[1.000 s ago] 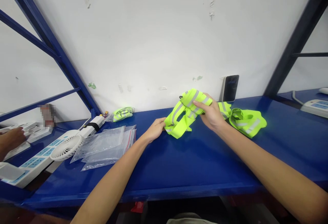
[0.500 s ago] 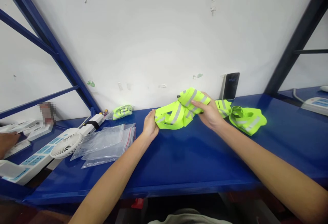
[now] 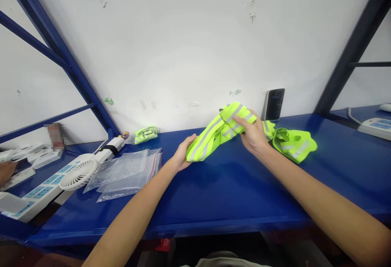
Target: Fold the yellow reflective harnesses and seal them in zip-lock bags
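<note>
Above the blue table, a neon yellow-green reflective strap bundle (image 3: 210, 136) with grey stripes stretches between both of my hands. My left hand (image 3: 183, 153) closes around its lower left end, fingers partly behind the fabric. At the upper right end, my right hand (image 3: 253, 132) pinches the folded part, thumb on top. A small black piece shows at the top edge of the fold. More of the same yellow-green strapping (image 3: 295, 144) lies loosely on the table just right of my right hand; whether it joins the held piece is hidden.
Clear zip bags (image 3: 128, 173) lie at left, near a white fan (image 3: 80, 174) and a long power strip (image 3: 45, 187). A bagged yellow-green bundle (image 3: 146, 134) and a phone-like device (image 3: 274, 104) stand near the wall. Another person's hand (image 3: 6, 173) shows far left.
The left part of the strap, looped and loose before, is now drawn into flatter, lengthwise bands. My left hand has turned and dropped slightly; my right hand has shifted a little right.
</note>
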### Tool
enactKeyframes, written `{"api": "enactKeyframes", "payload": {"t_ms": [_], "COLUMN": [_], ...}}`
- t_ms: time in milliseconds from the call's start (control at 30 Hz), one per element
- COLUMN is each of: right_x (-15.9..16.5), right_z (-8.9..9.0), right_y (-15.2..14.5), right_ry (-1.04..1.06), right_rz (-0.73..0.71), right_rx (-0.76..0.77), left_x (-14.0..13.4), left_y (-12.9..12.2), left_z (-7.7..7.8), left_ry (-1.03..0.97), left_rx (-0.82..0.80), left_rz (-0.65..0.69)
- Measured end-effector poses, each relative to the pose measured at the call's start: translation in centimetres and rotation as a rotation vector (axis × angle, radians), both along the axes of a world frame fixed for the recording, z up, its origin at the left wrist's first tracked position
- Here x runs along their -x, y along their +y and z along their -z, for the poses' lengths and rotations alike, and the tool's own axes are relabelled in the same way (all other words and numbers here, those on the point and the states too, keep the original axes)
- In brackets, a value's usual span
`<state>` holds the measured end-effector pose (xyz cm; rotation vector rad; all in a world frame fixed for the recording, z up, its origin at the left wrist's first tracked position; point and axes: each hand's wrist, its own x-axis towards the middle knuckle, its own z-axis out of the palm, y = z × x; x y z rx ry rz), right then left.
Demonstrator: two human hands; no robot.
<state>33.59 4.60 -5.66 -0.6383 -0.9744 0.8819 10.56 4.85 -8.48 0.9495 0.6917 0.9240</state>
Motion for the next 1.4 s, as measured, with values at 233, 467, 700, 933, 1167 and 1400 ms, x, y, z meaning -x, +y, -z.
{"api": "enactKeyframes", "payload": {"t_ms": [233,467,700,933,1167,1400], "right_x": [0.3,0.2,1.3,2.3,2.8,2.6], "right_z": [-0.2,-0.5,-1.4,-1.6,-1.3,0.1], "right_y": [-0.2,-0.2,-1.8,-3.0,-3.0,-2.4], "right_ry": [-0.012,0.041,0.006,-0.001,0.05,-0.396], "right_rz": [0.056,0.039,-0.278,-0.378,-0.395,-0.006], "right_rx": [-0.012,-0.006,0.091,0.101,0.131,-0.08], "left_x": [0.2,0.1,-0.1,-1.2,-2.6,-2.8], "left_y": [-0.2,-0.6,-0.3,-0.9,-1.5,-1.9], "left_z": [0.4,0.1,-1.8,-3.1,-1.3,-0.9], "left_ry": [0.13,0.12,0.313,0.474,0.335,0.244], "left_rx": [-0.216,-0.219,-0.249,-0.35,-0.262,-0.181], "left_rz": [0.104,0.171,0.206,0.197,0.286,0.263]}}
